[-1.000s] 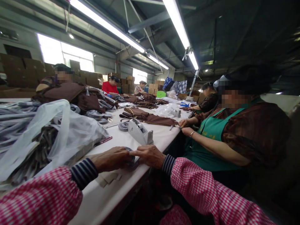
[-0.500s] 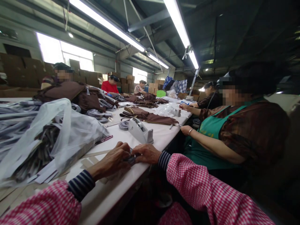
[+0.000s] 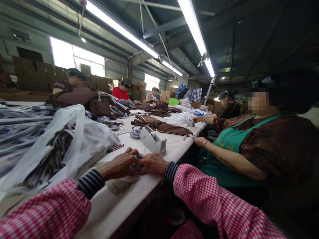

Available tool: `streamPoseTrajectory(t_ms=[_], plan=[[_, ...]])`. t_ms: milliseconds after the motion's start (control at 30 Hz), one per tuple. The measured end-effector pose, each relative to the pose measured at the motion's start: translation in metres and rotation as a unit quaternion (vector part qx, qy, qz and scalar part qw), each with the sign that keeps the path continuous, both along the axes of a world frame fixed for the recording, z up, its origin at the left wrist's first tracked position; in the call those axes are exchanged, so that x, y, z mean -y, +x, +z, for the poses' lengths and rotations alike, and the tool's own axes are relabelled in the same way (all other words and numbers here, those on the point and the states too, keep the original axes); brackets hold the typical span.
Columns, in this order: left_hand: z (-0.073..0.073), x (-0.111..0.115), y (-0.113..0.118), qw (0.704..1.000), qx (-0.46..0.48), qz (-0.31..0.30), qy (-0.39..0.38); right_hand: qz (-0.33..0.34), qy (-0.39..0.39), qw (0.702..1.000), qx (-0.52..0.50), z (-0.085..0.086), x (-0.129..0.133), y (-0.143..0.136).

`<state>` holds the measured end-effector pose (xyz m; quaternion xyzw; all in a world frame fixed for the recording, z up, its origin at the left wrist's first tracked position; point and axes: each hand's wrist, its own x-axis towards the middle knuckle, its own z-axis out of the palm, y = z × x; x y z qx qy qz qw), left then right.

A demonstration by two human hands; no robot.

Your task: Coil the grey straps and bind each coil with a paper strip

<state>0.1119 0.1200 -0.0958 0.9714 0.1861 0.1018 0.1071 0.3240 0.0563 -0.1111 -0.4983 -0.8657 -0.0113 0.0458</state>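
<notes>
My left hand point(image 3: 120, 166) and my right hand point(image 3: 153, 164) meet close to the front edge of the white table point(image 3: 113, 204). Both have their fingers closed on a small grey bundle point(image 3: 140, 156), apparently wrapped in clear plastic; the fingers cover most of it, so its exact kind cannot be told. Just beyond my right hand stands a pale grey tape dispenser point(image 3: 151, 142). Beside the dispenser lies a coiled grey strap point(image 3: 135, 134) that looks wrapped in plastic. Flat beige strips point(image 3: 116, 186) lie under and near my left hand.
A translucent plastic bag point(image 3: 92, 132) of grey strips fills the left side, near heaped grey straps point(image 3: 22, 127). Brown bags point(image 3: 171, 128) lie beyond the dispenser. A co-worker in a green apron point(image 3: 230, 146) sits close on the right; others work farther along.
The view has shifted slightly, moving the background rightward. Both hands stay together on the grey bundle, with my left hand closer to my right.
</notes>
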Motion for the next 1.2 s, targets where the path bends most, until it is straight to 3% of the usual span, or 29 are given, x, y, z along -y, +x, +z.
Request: streamPoseTrajectory(t_ms=[100,167,333,433,667,733,833,900,1000,1100,1200], plan=[[-0.015,0.01,0.006,0.999,0.044,0.019,-0.003,0.009,-0.009,1.0,-0.02,-0.001,-0.001,0.004],[-0.021,0.011,0.005,0.998,0.06,-0.004,-0.017,0.02,-0.029,0.999,-0.041,0.002,-0.002,0.012],[-0.022,-0.003,-0.009,0.989,0.101,-0.092,-0.055,0.009,-0.085,0.996,-0.041,0.013,-0.006,0.025],[-0.021,-0.005,-0.012,0.989,0.092,-0.102,-0.061,0.01,-0.069,0.996,-0.053,0.014,-0.008,0.024],[-0.027,0.017,0.01,0.998,0.045,0.048,-0.006,0.002,-0.091,0.99,-0.107,0.007,-0.011,0.027],[-0.028,0.02,0.013,0.997,0.053,0.054,-0.014,-0.006,-0.162,0.971,-0.176,0.007,-0.014,0.035],[-0.028,0.021,0.014,0.996,0.061,0.056,-0.026,-0.032,-0.261,0.919,-0.295,0.013,-0.014,0.05],[-0.028,0.021,0.013,0.997,0.053,0.061,-0.022,-0.055,-0.251,0.916,-0.308,0.018,-0.01,0.058],[-0.028,0.021,0.014,0.997,0.046,0.063,-0.02,-0.062,-0.174,0.96,-0.211,0.02,0.003,0.058],[-0.03,0.02,0.014,0.997,0.048,0.053,-0.018,-0.046,-0.08,0.989,-0.114,0.013,0.017,0.047],[-0.032,0.019,0.013,0.998,0.059,0.036,-0.001,-0.044,-0.044,0.993,-0.102,0.003,0.021,0.032]])
